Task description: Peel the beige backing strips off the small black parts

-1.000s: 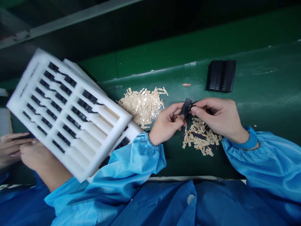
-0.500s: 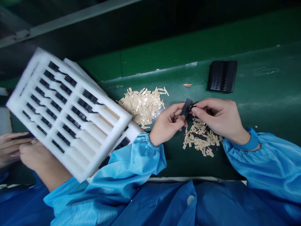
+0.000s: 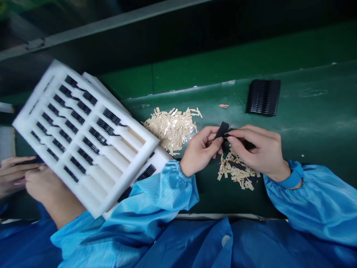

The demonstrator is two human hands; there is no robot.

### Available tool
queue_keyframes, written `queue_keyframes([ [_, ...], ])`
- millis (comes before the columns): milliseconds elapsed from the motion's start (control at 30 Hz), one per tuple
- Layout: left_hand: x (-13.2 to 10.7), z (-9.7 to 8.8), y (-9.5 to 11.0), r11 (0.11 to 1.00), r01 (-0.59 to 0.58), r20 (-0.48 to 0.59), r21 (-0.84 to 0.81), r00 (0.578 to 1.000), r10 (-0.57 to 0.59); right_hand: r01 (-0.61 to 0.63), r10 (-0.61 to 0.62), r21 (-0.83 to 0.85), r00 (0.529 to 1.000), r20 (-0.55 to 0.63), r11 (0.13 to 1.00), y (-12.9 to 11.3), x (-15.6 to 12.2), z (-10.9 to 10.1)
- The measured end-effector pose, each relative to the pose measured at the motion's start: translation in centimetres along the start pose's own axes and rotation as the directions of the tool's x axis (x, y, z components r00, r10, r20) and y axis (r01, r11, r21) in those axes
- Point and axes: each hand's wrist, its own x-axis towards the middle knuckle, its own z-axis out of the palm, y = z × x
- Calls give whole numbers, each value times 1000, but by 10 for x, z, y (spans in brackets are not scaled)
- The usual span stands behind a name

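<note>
While held up just above the green bench (image 3: 320, 123), one narrow black plastic strip (image 3: 222, 130), matte and flat, between the two hands at centre right of the frame, its long axis slanting from lower left to upper right. Left hand (image 3: 199, 150) nearer to the strip's body: fingers curled, thumb pressed on, a firm closed pinch around the lower end. Right hand (image 3: 258, 150) just beside it, reaching in from the right, mostly closed, fingertips (image 3: 232, 137) pinched together at the strip's lower right edge; whether on the strip itself or on a thin dark sliver beside it, too small to tell.

Directly below the right hand, a loose heap of pale gold foil strips (image 3: 237, 169), thin and rectangular; to the left of the hands, a larger heap (image 3: 170, 130) of the same. Upper right, a neat stack of black ribbed plastic pieces (image 3: 263, 97). Just above the hands, one small pinkish scrap (image 3: 223, 106). Far left, a white foam tray (image 3: 126, 176) with black pieces in rows of slots, tilted up in another person's hands (image 3: 47, 186), a second foam tray (image 3: 157, 160) partly beneath it. Around both wrists, gathered cuffs of a blue smock sleeve (image 3: 170, 190).
</note>
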Motion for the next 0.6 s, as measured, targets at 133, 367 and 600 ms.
queue_keyframes([
  [133, -1, 0, 0, 1000, 13, -39, 22, 999, -12, 148, -153, -280, 988, 7, 948, 6, -4, 0],
  [367, -2, 4, 3, 1000, 2, -64, -16, 998, -3, 6, -59, -264, 979, -193, 964, 4, -1, -6],
  [600, -3, 5, 0, 999, -21, -102, -36, 995, 17, 16, -44, -172, 986, -158, 985, -1, -1, -1],
])
